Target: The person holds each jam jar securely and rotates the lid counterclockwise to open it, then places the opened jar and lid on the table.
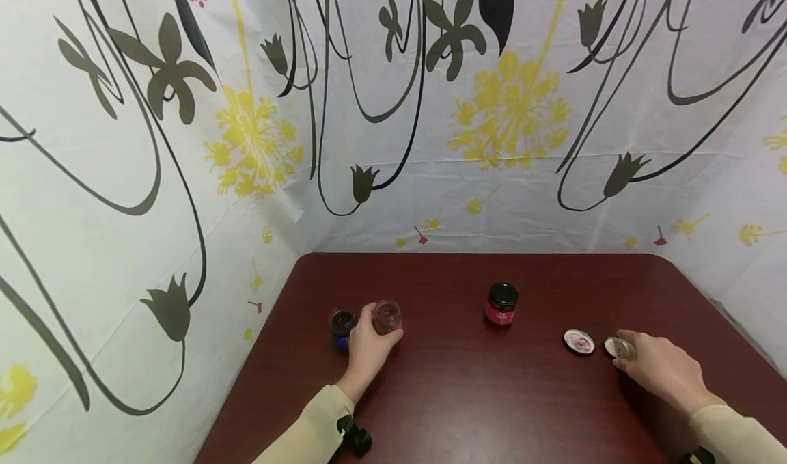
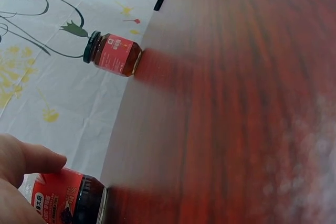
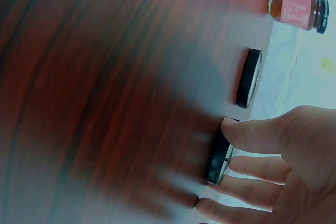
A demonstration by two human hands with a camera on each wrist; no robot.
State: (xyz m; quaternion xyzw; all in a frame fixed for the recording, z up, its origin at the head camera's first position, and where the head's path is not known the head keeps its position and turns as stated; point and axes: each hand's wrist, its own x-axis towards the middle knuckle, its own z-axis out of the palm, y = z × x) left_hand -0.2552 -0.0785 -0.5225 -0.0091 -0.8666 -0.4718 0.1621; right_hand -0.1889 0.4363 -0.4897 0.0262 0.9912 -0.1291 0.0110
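My left hand (image 1: 367, 351) grips a small lidless glass jar (image 1: 387, 317), thumb on one side and fingers on the other. In the left wrist view this jar (image 2: 58, 198) shows a red label and dark contents, its base right at the tabletop. Close beside it, on the left, stands another uncovered jar (image 1: 341, 324) with a blue label. Far to the right, my right hand (image 1: 664, 368) pinches the edge of a black lid (image 3: 219, 156) lying with its pale inside up. A second lid (image 1: 579, 342) lies to its left, also inside up.
A jar with a black lid and a red label (image 1: 501, 305) stands towards the back, between the two hands. The dark red-brown table (image 1: 467, 396) meets a patterned cloth (image 1: 393, 143) along its back and left side.
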